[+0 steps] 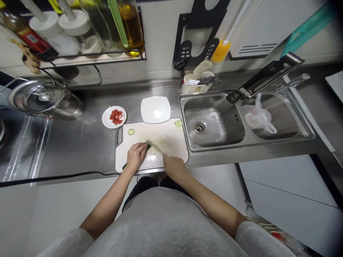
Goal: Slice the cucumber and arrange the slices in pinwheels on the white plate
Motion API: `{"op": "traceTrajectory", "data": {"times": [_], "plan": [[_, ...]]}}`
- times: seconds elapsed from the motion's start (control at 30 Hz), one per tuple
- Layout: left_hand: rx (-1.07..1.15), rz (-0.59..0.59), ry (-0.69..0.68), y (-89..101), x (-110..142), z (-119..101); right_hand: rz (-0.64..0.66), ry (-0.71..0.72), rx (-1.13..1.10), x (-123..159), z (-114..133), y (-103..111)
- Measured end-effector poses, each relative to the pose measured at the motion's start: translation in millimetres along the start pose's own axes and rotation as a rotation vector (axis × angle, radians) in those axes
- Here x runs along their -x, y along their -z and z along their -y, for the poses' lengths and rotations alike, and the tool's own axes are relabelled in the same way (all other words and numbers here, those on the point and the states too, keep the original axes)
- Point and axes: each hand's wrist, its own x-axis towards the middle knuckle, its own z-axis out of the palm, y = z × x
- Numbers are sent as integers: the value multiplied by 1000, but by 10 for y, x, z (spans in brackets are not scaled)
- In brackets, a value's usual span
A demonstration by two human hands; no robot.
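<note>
Pinching the long green cucumber (149, 146) on the flat white chopping board (139, 129), the left hand (136, 156) should curl back safely; the right hand (174, 167), gripping the thin metal knife (156, 147), should slice slowly

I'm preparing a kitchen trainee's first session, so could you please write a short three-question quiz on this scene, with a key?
1. Which hand grips the knife?
2. True or false: the chopped red pieces lie on the round plate.
3. What is under the fingers of the left hand?
A) a sponge
B) a green vegetable
C) a plastic bag

Key:
1. The right hand.
2. True.
3. B, a green vegetable.
</note>
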Motion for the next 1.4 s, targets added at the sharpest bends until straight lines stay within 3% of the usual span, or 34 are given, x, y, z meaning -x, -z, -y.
{"op": "traceTrajectory", "data": {"times": [1.4], "plan": [[11,4,-35,-4,-38,36,-7,56,-120,-271,65,1]]}}
